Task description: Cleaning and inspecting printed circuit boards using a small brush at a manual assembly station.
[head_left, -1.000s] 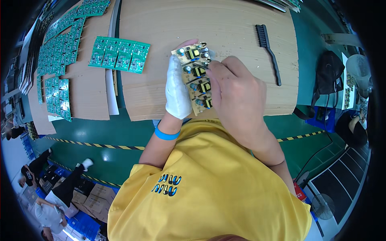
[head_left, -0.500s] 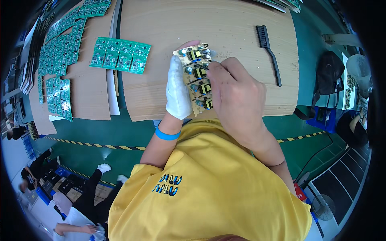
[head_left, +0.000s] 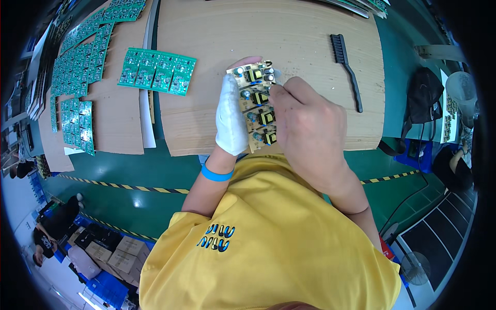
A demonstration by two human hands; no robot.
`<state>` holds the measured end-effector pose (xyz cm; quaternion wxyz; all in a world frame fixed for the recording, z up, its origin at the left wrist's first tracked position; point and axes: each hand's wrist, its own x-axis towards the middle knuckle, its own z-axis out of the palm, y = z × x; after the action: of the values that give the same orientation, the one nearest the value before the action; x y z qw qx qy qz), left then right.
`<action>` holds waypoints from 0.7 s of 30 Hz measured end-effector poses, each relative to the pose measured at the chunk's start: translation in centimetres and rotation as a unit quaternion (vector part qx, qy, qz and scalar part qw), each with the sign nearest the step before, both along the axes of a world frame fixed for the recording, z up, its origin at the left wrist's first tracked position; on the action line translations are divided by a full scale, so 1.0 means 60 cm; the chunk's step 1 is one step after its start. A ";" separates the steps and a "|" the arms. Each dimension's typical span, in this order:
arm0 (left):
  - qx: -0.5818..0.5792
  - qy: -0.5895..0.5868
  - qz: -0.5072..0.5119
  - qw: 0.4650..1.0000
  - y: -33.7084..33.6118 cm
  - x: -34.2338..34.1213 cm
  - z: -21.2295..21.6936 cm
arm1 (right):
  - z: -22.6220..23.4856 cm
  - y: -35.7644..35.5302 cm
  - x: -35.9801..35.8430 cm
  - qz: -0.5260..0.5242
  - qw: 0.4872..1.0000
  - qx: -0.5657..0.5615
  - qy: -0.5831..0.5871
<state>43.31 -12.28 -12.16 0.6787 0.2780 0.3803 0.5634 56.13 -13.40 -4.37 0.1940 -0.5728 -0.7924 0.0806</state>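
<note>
My left hand (head_left: 231, 121), in a white glove with a blue band at the wrist, grips a panel of circuit boards (head_left: 249, 109) along its left side. The panel is tan, with yellow-and-black transformers, capacitors and other small parts, held up above the cardboard. My bare right hand (head_left: 308, 116) is closed in a pinch at the panel's right edge. Between its thumb and forefinger is a thin dark tool, mostly hidden by the fingers; its tip shows better in the earlier frame. The right hand covers part of the boards' right side.
On the cardboard sheet (head_left: 206, 132), a black brush (head_left: 349, 72) lies to the right and a green circuit panel (head_left: 156, 71) to the left. Several more green panels (head_left: 77, 70) cover the far left. A black bag (head_left: 424, 95) sits at the right. Another person (head_left: 54, 227) is at lower left.
The panel and both hands have shifted slightly right and nearer. The right hand's tool tip has drawn back from between the upper boards. A walking person at lower left has gone from view.
</note>
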 end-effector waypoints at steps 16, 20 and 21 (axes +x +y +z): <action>-0.039 -0.319 -0.033 0.946 0.016 -0.024 -0.022 | -0.035 -0.029 0.087 -0.061 0.973 -0.022 0.220; -0.036 -0.318 -0.042 0.946 0.017 -0.027 -0.028 | -0.049 -0.045 0.094 0.019 0.979 0.020 0.201; -0.037 -0.317 -0.042 0.947 0.017 -0.027 -0.029 | -0.046 -0.049 0.093 0.018 0.979 0.020 0.202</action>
<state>41.68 -11.25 -13.93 0.7969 0.0754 0.1538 0.5794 61.71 -16.35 -7.11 0.3595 -0.5262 -0.7488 0.1823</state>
